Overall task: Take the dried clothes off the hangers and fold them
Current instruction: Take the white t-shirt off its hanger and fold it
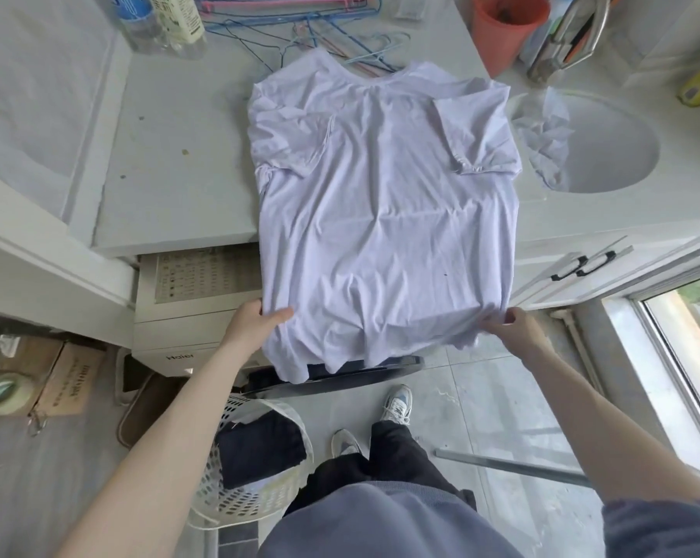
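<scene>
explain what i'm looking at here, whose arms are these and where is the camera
No machine here: a person wears a camera on the head, looking down at their own arms, and this one picture comes from it. A white T-shirt lies on a pale counter, sleeves folded in, its lower part reaching past the edge. The left hand and the right hand each pinch a bottom corner. Wire hangers lie behind the collar, a sink is to the right, and a basket holding dark clothes stands on the floor.
</scene>
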